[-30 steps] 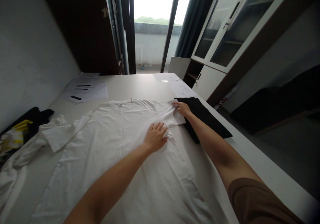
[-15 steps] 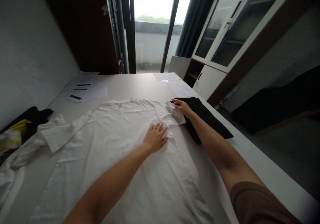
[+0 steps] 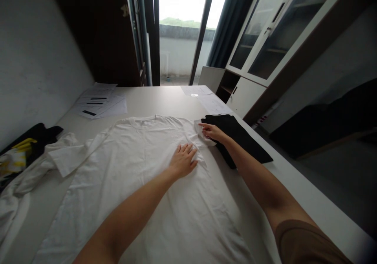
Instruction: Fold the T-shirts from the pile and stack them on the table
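Centrally, a white T-shirt (image 3: 118, 165) lies spread on a white table (image 3: 150, 103), collar toward the far end and lower part running out of view at the bottom. Light creases cross the body of the garment.

The left hand (image 3: 184, 161) rests palm down on the shirt, near the shoulder on the right side of the view. Its fingers are spread and grip nothing.

The right hand (image 3: 212, 132) is at the sleeve on that same side, index finger extended and the other fingers curled. Whether the curled fingers pinch the fabric cannot be told. A brown sleeve (image 3: 306, 240) covers the upper part of that arm.

A folded black cloth (image 3: 247, 142) lies beneath the right hand and forearm, close to the table's right edge and directly beside the shirt. The opposite shirt sleeve extends to the left, next to a crumpled pale cloth (image 3: 17, 201). Beyond that, against the wall (image 3: 44, 59), is a black, yellow and white bundle (image 3: 19, 152).

Papers (image 3: 101, 101) lie at the far left of the table; further sheets (image 3: 212, 104) lie at the far right. A glass-fronted cabinet (image 3: 272, 40) stands past the right edge.
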Available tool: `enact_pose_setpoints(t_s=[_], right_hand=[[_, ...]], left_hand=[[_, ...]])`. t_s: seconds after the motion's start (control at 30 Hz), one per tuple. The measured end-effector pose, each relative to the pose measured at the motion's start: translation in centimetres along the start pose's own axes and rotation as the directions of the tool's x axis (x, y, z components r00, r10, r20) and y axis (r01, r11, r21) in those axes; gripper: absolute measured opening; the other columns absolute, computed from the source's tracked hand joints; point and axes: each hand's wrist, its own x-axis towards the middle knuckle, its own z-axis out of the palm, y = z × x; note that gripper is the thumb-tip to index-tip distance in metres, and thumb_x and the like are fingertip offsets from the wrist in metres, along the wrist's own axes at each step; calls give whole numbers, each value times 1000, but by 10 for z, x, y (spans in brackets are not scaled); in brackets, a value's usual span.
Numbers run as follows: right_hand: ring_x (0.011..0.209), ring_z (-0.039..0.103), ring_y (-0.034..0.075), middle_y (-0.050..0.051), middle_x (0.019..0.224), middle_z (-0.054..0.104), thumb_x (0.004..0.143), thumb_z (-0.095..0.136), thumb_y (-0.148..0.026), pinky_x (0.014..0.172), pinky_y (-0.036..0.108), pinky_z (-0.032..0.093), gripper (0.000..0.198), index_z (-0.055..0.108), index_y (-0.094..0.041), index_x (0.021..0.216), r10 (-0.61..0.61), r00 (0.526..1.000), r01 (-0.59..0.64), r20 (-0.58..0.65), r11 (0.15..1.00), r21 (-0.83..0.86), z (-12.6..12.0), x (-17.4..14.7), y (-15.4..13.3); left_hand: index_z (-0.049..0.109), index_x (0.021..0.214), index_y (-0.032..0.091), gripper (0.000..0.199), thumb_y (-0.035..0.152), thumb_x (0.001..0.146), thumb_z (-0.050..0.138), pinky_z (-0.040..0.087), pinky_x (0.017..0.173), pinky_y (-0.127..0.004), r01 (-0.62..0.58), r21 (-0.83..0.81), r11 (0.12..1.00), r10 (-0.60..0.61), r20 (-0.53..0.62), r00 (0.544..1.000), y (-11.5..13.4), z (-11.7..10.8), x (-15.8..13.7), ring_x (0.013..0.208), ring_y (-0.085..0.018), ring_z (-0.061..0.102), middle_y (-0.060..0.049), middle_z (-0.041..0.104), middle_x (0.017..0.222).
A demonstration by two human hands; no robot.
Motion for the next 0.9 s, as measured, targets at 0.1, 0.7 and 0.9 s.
enact_pose_setpoints(t_s=[0.1,0.7,0.9], right_hand=[[74,65,14,5,97,70,93,63,-27,75,24,51,33,76,-22,124,-86,996,84,4,966,-246,13,-1,-4],[107,70,25,8,136,66,99,41,-13,93,33,52,48,67,-29,137,-21,939,-205,-345,771,-603,-2,-3,-8],[114,68,24,9,132,70,95,45,-13,98,33,51,48,69,-26,135,135,926,-315,-354,794,-521,-9,4,14]], left_hand=[[50,148,23,52,47,102,49,25,125,-54,-1,-4,1000,1,-1,1000,0,0,0,150,-30,35,-11,41,162],[39,157,25,65,58,101,45,16,126,-57,-92,26,995,89,99,991,-8,2,-3,157,-32,22,-11,28,169],[33,161,24,71,65,103,35,12,126,-61,-155,25,988,150,138,979,-8,-3,-6,157,-34,19,-10,25,170]])
